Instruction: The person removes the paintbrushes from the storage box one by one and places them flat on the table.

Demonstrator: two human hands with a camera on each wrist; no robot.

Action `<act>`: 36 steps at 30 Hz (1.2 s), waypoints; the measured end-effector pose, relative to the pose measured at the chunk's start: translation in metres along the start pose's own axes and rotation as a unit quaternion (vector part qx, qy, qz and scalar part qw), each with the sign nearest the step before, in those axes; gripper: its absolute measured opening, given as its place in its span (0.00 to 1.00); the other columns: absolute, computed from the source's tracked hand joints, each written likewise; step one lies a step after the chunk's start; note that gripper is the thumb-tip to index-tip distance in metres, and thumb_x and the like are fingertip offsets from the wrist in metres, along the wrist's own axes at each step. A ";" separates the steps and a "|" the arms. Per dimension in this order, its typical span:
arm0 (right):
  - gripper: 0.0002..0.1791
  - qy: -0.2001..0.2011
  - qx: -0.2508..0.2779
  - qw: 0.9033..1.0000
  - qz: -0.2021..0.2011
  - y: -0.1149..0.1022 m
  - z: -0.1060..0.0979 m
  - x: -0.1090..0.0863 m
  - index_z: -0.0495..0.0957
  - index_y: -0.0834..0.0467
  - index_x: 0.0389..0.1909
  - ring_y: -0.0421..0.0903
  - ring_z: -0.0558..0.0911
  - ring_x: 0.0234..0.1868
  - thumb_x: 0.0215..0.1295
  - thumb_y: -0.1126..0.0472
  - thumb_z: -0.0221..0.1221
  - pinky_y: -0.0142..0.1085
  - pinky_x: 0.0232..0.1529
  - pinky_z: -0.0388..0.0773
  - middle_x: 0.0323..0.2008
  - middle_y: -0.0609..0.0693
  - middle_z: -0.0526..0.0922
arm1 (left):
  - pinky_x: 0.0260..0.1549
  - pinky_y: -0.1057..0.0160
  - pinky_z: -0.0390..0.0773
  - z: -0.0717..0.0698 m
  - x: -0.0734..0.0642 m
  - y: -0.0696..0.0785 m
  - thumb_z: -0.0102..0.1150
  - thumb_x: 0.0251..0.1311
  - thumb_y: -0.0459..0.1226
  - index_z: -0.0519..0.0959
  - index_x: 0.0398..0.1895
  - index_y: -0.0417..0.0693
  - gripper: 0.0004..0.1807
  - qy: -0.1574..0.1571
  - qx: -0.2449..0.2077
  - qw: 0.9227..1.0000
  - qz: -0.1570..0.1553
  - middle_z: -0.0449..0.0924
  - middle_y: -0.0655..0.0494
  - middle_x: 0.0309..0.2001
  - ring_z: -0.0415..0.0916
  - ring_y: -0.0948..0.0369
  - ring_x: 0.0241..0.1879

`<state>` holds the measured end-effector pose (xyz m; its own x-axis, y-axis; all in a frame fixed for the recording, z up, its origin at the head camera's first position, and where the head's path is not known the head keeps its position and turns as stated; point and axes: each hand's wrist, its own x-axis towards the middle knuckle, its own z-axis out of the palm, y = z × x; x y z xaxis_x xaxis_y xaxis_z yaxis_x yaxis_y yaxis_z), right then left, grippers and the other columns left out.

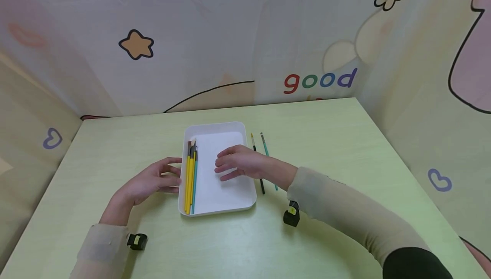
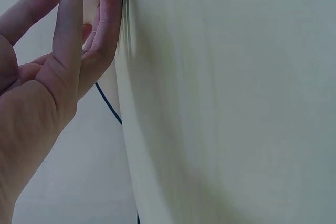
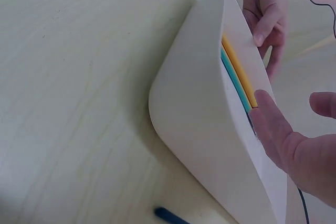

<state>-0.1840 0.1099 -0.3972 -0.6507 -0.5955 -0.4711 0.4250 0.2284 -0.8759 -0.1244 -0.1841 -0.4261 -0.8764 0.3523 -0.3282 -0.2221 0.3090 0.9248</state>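
Note:
A white rectangular tray (image 1: 224, 204) sits on the table. Along its left side lie several paintbrushes (image 1: 189, 181), yellow-handled ones and a teal one, bristles toward the far end. My left hand (image 1: 155, 179) rests its fingertips at the tray's left wall, fingers extended; in the left wrist view those fingers (image 2: 68, 19) meet the white wall. Over the tray's middle my right hand (image 1: 241, 162) hovers with spread, slightly bent fingers and nothing between them. The right wrist view shows the tray (image 3: 194, 108) from the side, with a yellow handle (image 3: 239, 69) inside.
Two more brushes lie on the table just right of the tray, a dark one (image 1: 262, 186) and a teal one (image 1: 264, 143), partly covered by my right forearm. The pale table (image 1: 330, 130) meets a printed cloth backdrop (image 1: 199, 36) at its far edge.

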 end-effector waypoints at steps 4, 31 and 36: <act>0.26 -0.003 0.001 1.000 0.004 0.004 0.007 0.006 0.64 0.70 0.69 0.59 0.81 0.60 0.77 0.63 0.56 0.44 0.51 0.85 0.60 0.66 0.78 | 0.50 0.55 0.84 0.000 0.000 0.000 0.64 0.69 0.33 0.55 0.78 0.39 0.40 0.000 -0.001 1.000 0.002 0.69 0.33 0.62 0.80 0.47 0.51; 0.25 -0.017 0.040 0.999 -0.003 0.017 0.037 0.043 0.64 0.74 0.68 0.58 0.82 0.59 0.77 0.65 0.55 0.46 0.58 0.81 0.54 0.63 0.82 | 0.51 0.55 0.84 0.002 -0.001 -0.003 0.63 0.70 0.34 0.56 0.78 0.39 0.39 0.003 0.001 1.000 0.005 0.69 0.34 0.62 0.80 0.47 0.52; 0.25 -0.014 0.037 0.999 -0.005 0.019 0.038 0.046 0.66 0.73 0.68 0.57 0.83 0.57 0.76 0.65 0.56 0.45 0.57 0.82 0.53 0.61 0.82 | 0.51 0.55 0.84 0.002 -0.001 -0.002 0.64 0.69 0.34 0.56 0.78 0.40 0.39 0.005 0.004 1.000 0.002 0.69 0.34 0.63 0.79 0.47 0.53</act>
<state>-0.1822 0.0573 -0.4313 -0.6376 -0.6195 -0.4580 0.4639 0.1659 -0.8702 -0.1221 -0.1830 -0.4279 -0.8816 0.3445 -0.3225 -0.2150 0.3152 0.9243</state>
